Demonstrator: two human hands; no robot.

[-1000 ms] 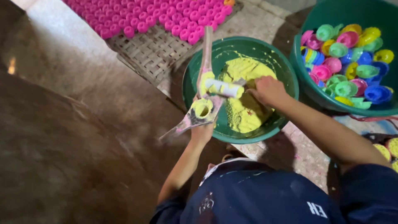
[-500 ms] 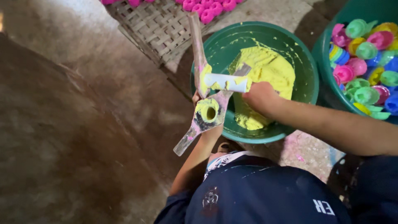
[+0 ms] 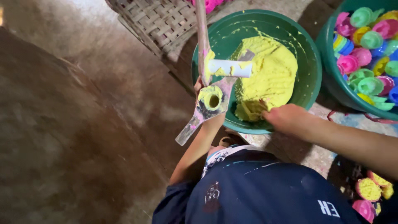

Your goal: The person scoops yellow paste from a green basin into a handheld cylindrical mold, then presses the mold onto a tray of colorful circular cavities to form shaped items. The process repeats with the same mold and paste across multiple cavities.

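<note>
The green basin [image 3: 309, 79] of yellow paste [image 3: 269, 70] sits at twelve o'clock. At its nine o'clock rim your left hand [image 3: 206, 111] grips the paste-caked press tool [image 3: 212, 99], fingers closed. Your right hand [image 3: 286, 118], at six o'clock, pinches paste, fingers curled.

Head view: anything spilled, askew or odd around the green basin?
Mostly tidy. Yellow paste is smeared up the green basin wall and cakes the press tool and its white handle. Right hand is in the paste. Nothing visibly spilled onto the floor.
</note>
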